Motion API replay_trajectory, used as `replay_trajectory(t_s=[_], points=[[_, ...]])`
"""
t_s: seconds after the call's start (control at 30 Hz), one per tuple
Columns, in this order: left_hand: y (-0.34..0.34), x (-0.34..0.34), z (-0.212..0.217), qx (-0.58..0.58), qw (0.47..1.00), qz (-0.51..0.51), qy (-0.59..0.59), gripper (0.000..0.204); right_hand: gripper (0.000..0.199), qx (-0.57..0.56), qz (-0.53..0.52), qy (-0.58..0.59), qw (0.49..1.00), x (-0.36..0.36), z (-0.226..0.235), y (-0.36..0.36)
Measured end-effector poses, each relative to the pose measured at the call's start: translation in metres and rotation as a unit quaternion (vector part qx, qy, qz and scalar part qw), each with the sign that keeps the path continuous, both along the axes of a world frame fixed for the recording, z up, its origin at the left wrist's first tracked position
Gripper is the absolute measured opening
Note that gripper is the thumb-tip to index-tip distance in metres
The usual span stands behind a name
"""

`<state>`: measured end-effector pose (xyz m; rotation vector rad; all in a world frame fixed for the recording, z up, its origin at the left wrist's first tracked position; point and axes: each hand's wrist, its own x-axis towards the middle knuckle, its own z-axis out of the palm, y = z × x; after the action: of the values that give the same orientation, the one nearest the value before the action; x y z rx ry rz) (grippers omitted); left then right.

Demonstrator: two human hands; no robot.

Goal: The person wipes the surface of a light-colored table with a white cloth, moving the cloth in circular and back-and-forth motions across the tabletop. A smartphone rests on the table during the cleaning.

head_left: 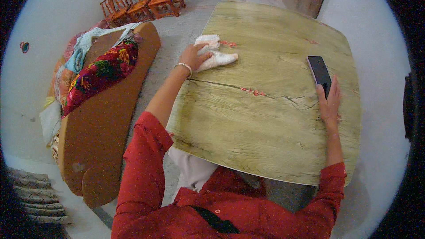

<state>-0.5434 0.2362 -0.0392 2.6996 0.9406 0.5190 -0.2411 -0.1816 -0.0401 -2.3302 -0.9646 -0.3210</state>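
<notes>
The left hand (193, 56) is closed down over a white cloth (212, 53), fingers curled on its bunched near end, pressing it to the table (265, 119) at the far left edge; the free end of the cloth trails out to the right of that hand. The right hand (330, 99) lies flat and open on the table near the right edge, gripping nothing, its fingertips touching the near end of a dark phone (319, 73) that lies just beyond them. Judging by where the cloth sits, the wiping looks to be at an early or middle stage: only the far left corner is under the cloth, and the broad stretch of tabletop between the two hands and nearer the body shows no wet streaks, so whether it has been wiped cannot be told. The phone covers its patch of table.
</notes>
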Motion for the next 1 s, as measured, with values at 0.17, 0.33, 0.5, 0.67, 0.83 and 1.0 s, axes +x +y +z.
replay_trajectory(t_s=[0.17,0.33,0.5,0.67,0.83,1.0], points=[[-0.025,0.01,0.016,-0.046,0.997,0.048,-0.024,0.049,0.076,0.007,-0.008,0.008,1.0,-0.002,0.003,-0.004],[-0.066,-0.058,0.011,-0.034,0.999,0.007,-0.029,0.048,0.076,0.027,0.0,0.057,0.998,-0.005,0.007,0.001],[-0.156,-0.146,0.025,-0.066,0.998,-0.01,-0.02,0.052,0.077,-0.003,0.0,0.065,0.998,-0.002,0.011,-0.005],[-0.197,-0.197,0.018,-0.033,0.999,-0.009,0.002,0.054,0.076,-0.049,-0.038,0.0,0.998,-0.002,0.002,-0.002],[-0.196,-0.155,0.028,0.026,0.999,0.013,0.034,0.056,0.077,-0.041,-0.016,0.021,0.999,-0.003,0.008,-0.003],[-0.196,-0.098,0.027,0.08,0.996,-0.001,0.047,0.054,0.079,-0.02,-0.019,0.044,0.999,-0.008,0.011,0.003]])
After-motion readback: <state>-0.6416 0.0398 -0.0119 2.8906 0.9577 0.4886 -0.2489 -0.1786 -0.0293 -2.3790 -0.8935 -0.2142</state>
